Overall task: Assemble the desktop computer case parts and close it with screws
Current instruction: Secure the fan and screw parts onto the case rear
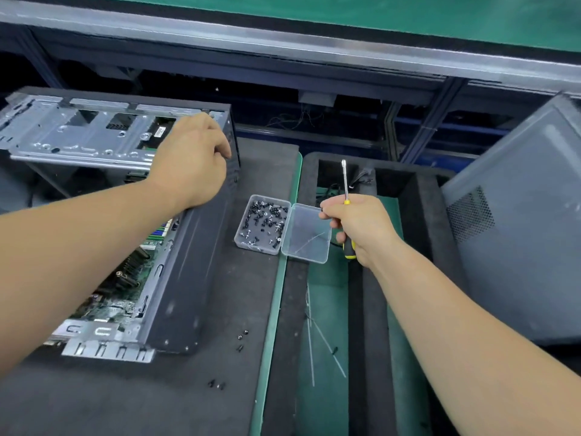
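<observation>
**Hands at an open computer case, screwdriver ready**

Workbench seen from above, from a camera on the person's head. On the left, an open desktop computer case [176, 278] lies on a dark foam mat [125, 401], its green circuit board and silver metal frame showing inside. The left hand [191, 158] reaches over the far corner of the case, fingers curled down over the top edge of its dark side wall, gripping it there.

The right hand [355, 228] hovers just to the right of the mat, fingers wrapped tightly around the yellow and black handle of a screwdriver [346, 196]. Its metal shaft points up and away from the person.

Between the two hands sits a small clear plastic box [262, 228] holding many small dark screws, its hinged lid [306, 232] folded open flat beside it. The right hand is just beside the lid. A few loose screws [242, 339] lie on the mat near the front corner of the case.

At the far right, a grey case side panel [515, 234] with a perforated vent leans tilted. A green surface [327, 341] with black foam strips lies under the right forearm.
</observation>
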